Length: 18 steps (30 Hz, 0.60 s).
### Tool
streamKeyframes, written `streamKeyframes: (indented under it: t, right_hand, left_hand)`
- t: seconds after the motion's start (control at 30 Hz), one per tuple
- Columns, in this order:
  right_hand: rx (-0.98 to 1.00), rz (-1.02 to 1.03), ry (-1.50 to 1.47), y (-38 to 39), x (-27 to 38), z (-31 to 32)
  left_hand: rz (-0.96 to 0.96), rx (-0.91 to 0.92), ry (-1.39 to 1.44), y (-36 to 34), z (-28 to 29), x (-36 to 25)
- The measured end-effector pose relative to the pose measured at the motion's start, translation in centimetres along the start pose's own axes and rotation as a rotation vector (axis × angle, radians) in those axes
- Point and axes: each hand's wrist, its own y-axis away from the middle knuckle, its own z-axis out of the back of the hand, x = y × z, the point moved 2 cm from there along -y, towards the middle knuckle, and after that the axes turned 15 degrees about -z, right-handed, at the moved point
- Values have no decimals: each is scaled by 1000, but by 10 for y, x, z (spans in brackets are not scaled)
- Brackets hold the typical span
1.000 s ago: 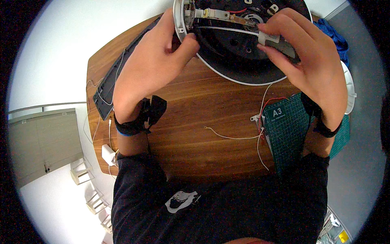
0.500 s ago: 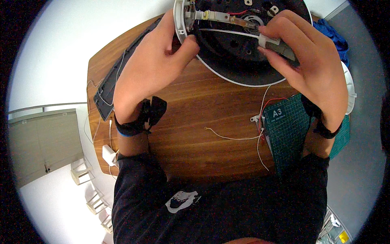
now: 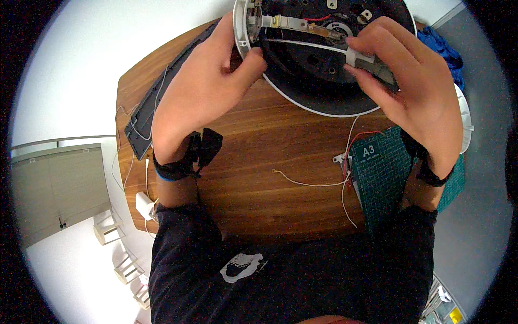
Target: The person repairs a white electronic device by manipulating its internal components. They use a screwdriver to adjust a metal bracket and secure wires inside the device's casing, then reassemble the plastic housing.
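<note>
A round appliance housing (image 3: 302, 100), with a white rim and a dark inside, is tilted toward me at the top of the view. My left hand (image 3: 208, 81) grips its rim on the left, thumb on the near side, the other fingers mostly hidden behind. Inside the housing, my right hand (image 3: 407, 67) pinches a small white plastic piece (image 3: 356, 58) between thumb and fingers. A thin white strip or wire (image 3: 307, 45) runs left from that piece. Above it lies a metal bracket strip (image 3: 294, 23) with a red wire, leading toward a round centre fitting.
On the wooden table (image 3: 243, 146) lie a green cutting mat (image 3: 383, 178), loose white and red wires (image 3: 318, 184), a white adapter (image 3: 144, 205) and a long black panel (image 3: 156, 108). A white round part (image 3: 464, 121) and blue material (image 3: 445, 51) sit at the right.
The housing and both hands have shifted very slightly right and down in view. Both grips look the same.
</note>
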Motion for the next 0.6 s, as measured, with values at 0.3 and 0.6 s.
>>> streamKeyframes:
  t: [0.3, 0.6]
  right_hand:
    - [-190, 98, 202, -5, 6, -1]
    - [-203, 95, 253, -8, -5, -6]
  left_hand:
    - [23, -30, -104, 0, 3, -2]
    - [85, 38, -113, -1, 2, -6]
